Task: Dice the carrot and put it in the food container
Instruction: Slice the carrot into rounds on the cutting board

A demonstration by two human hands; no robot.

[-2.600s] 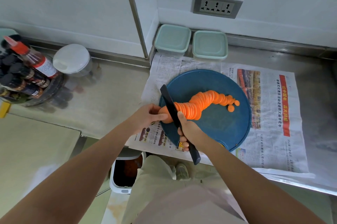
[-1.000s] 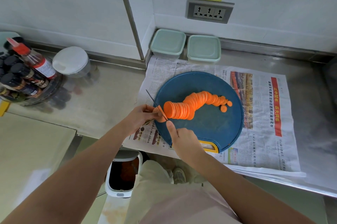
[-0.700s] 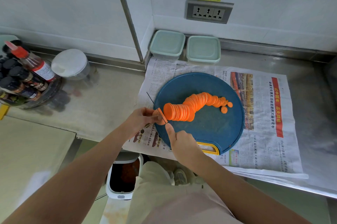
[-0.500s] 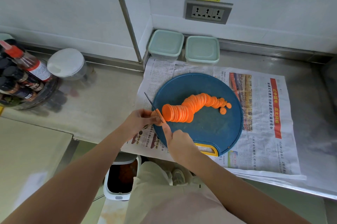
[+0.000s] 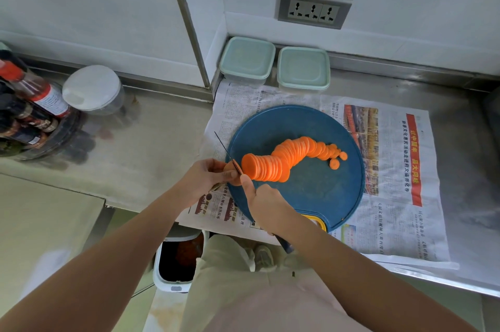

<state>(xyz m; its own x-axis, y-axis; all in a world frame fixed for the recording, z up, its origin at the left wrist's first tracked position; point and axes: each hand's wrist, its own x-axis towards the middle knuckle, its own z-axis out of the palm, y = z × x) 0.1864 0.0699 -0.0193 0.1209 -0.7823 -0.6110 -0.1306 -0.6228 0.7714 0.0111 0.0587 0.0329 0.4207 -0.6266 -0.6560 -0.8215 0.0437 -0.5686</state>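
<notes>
A row of orange carrot slices leans across the round blue cutting board. My left hand pinches the short uncut carrot end at the board's left edge. My right hand grips the knife handle, forefinger stretched along the spine. The thin dark knife blade stands edge-on between the carrot end and the slices. Two lidded pale-green food containers sit at the wall behind the board.
Newspaper covers the steel counter under the board. A lidded white jar and a rack of sauce bottles stand at the left. A wall socket is above the containers. A white bin stands on the floor below the counter edge.
The knife has turned from tilted flat-side-up to edge-on upright and cut further slices. The uncut carrot end has grown shorter, and both hands have shifted slightly left along the carrot.
</notes>
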